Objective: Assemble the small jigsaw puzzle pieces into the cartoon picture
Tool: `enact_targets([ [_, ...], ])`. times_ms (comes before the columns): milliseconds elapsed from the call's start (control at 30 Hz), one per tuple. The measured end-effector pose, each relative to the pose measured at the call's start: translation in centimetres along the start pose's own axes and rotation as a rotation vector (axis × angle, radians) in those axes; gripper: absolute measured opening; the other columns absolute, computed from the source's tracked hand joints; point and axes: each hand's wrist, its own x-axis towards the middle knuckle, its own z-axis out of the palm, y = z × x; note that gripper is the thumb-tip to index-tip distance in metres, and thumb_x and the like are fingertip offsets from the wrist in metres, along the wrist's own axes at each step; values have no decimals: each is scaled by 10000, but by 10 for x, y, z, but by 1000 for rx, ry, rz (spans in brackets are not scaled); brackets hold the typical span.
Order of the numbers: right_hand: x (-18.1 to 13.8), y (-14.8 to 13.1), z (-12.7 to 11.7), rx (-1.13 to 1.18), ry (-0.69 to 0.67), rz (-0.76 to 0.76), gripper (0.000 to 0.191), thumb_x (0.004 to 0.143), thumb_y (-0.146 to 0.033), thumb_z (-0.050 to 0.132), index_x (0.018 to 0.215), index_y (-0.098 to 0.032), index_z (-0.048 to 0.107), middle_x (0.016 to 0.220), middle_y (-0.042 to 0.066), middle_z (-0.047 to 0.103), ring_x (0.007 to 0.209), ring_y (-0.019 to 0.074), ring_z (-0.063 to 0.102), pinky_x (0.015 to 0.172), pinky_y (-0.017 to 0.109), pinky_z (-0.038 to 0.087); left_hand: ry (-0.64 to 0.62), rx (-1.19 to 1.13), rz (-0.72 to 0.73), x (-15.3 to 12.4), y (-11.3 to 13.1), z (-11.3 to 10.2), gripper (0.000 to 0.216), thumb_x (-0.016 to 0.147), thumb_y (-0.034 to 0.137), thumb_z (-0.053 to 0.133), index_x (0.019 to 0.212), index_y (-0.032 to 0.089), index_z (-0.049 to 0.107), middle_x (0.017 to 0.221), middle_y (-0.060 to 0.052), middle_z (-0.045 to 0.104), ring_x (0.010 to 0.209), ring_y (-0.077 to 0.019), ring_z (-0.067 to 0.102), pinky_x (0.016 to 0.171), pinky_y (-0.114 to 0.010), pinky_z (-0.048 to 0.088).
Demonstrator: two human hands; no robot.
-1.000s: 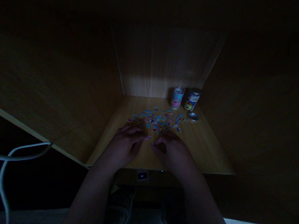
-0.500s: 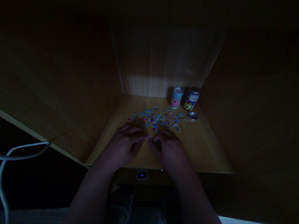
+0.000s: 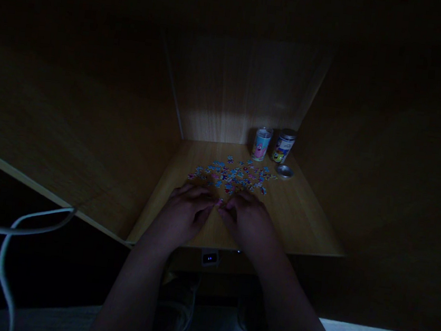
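Both hands meet over the front half of a wooden desk surface (image 3: 297, 222). Between their fingertips is a small pinkish jigsaw puzzle piece (image 3: 220, 202), mostly covered by the fingers. My left hand (image 3: 187, 212) pinches it from the left, thumb and forefinger closed. From the right, my right hand (image 3: 248, 216) pinches at the same spot; whether it grips the same piece or a second one joined to it is too small to tell. Just beyond the fingers, loose jigsaw pieces (image 3: 235, 175) in blue, pink, red and white lie in a spread heap.
Behind the pieces stand a cartoon-printed can (image 3: 260, 144) without a metal lid and a lidded can (image 3: 283, 147). A round metal lid (image 3: 284, 171) lies before them. Wooden panels enclose the desk. White cables (image 3: 5, 258) hang at left; a small lit device (image 3: 210, 258) sits below the front edge.
My right fingertips have moved slightly left, closer to my left ones, and less of the piece between them shows. The cans, lid and loose pieces have stayed put.
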Motion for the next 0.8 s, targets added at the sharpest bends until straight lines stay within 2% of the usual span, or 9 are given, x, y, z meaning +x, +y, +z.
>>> enact_targets([
  [133,0,2,1,14,-6,3,146,1038,-263,783,920,-214,711,1055,90,758,1007,271,704,950,437,564,-20,2,-5,1,2,-2,234,1060,167,669,1205,281,812,1230,-46,817,1165,-294,723,1051,-534,568],
  [467,-1,0,-2,79,4,9,134,1021,-229,817,916,-210,735,1022,63,763,994,246,709,950,405,558,-26,-15,-11,2,4,-3,237,1074,177,655,1247,277,784,1254,-55,810,1207,-292,716,1093,-538,556],
  [800,1,5,1,82,-7,18,78,1009,-187,823,948,-208,779,1049,59,780,1015,234,719,946,378,555,-39,-5,9,1,1,-1,249,1083,161,644,1259,270,783,1305,-47,801,1232,-292,713,1072,-534,563],
])
